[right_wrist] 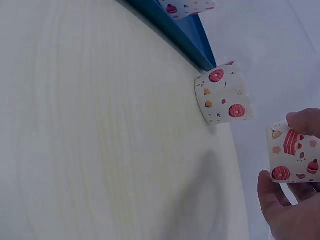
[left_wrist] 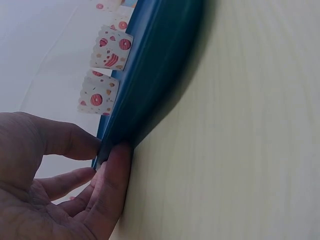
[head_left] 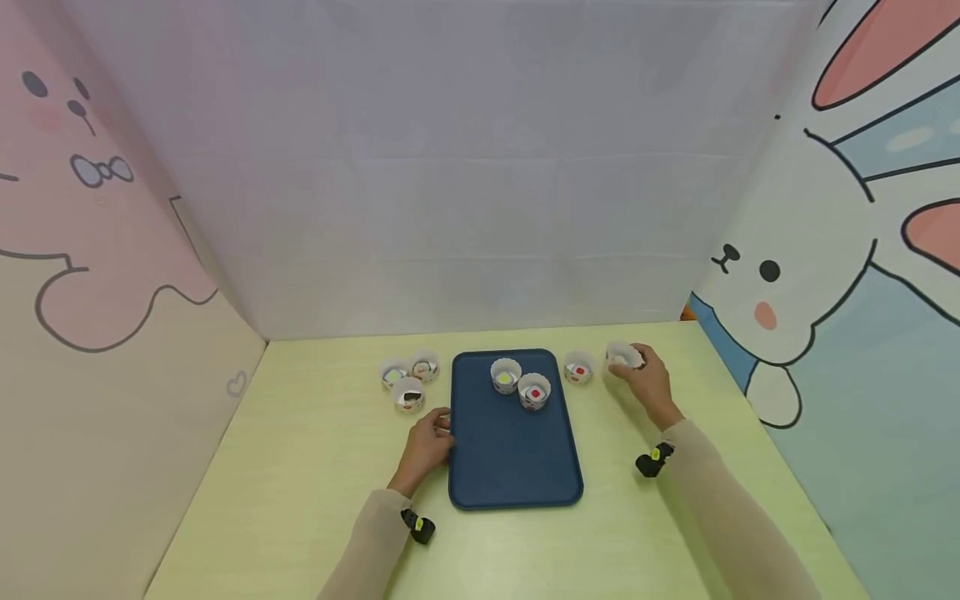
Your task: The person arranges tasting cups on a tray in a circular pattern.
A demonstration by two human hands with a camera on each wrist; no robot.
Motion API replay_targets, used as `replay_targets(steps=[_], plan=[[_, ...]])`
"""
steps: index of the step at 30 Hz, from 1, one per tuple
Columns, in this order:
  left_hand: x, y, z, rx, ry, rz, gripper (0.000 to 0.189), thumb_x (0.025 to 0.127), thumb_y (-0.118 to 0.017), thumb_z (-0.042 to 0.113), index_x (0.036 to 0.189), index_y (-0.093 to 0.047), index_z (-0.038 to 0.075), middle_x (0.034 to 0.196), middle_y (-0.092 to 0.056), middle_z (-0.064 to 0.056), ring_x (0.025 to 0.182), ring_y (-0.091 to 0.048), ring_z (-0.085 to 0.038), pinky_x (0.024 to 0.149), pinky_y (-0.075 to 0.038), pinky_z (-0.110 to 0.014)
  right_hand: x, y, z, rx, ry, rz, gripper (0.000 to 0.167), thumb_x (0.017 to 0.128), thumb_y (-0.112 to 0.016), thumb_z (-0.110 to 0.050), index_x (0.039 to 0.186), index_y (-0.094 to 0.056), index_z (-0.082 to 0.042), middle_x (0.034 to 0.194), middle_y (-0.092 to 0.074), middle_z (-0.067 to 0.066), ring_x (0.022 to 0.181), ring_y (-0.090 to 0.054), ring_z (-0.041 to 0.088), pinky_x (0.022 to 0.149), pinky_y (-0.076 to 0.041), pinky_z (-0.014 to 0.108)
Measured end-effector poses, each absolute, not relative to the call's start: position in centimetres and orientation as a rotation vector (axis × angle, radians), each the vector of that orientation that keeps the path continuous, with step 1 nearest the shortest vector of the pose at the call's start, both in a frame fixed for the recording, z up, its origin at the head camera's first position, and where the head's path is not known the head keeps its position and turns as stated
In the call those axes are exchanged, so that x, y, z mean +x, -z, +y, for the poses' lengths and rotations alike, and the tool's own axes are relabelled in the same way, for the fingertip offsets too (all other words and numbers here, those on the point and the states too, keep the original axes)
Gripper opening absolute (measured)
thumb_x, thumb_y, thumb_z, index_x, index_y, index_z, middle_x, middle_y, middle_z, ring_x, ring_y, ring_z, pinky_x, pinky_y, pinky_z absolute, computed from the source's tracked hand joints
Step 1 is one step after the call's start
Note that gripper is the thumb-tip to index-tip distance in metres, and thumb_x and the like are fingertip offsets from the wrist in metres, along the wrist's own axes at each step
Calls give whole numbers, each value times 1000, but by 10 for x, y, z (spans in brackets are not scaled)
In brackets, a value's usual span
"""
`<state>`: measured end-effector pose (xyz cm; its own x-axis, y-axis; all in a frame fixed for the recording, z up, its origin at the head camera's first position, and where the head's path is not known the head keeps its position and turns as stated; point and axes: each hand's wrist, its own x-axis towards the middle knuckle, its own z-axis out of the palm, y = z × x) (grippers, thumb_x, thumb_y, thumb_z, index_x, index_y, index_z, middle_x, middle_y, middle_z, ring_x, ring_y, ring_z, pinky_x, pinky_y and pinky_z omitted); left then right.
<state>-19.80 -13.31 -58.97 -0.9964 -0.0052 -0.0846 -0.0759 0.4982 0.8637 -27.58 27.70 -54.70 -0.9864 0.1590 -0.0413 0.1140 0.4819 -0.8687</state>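
Note:
My left hand [head_left: 428, 450] is at the left edge of a dark blue tray [head_left: 510, 467] and pinches its rim, thumb on one side and fingers on the other in the left wrist view. Two paper baking cups, one with a yellow-green piece [head_left: 505, 379] and one with a red piece [head_left: 534, 393], stand on the tray's far part. My right hand [head_left: 649, 382] holds another white paper baking cup [right_wrist: 295, 155], printed with cakes and donuts, between thumb and fingers. Just left of it, a cup with a red piece [head_left: 578, 369] stands on the table, beside the tray.
Left of the tray, three more paper cups stand close together, the nearest with a dark piece [head_left: 408, 397] inside. The pale wood-look table [head_left: 315, 467] meets a white back wall [head_left: 480, 208]. Side walls carry cartoon prints, including a rabbit [head_left: 787, 308] at right.

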Motion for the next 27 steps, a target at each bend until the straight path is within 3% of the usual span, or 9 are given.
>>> replay_targets(steps=[6,18,27], plan=[[-198,589,-134,-76,-1537,2654,56,76,-62,-1,131,-59,4,104,-67,-14,87,-67,-20,63,-52,-29,-267,536,272,-205,-1541,-2664,71,90,-68,-37,147,-38,-7,135,-50,21,112,-51,30,78,-44,27],[-196,587,-133,-73,-1539,2657,55,75,-61,-1,130,-60,3,103,-67,-14,85,-67,-20,62,-52,-29,-245,525,253,-54,-1603,-2621,63,90,-70,-28,142,-42,-6,137,-51,20,118,-52,30,79,-46,16],[-196,585,-133,-84,-1524,2658,54,76,-63,0,131,-59,4,103,-67,-13,88,-67,-21,67,-53,-31,-232,520,235,6,-1680,-2605,62,88,-73,-24,140,-45,-9,129,-57,20,98,-62,21,72,-51,19]])
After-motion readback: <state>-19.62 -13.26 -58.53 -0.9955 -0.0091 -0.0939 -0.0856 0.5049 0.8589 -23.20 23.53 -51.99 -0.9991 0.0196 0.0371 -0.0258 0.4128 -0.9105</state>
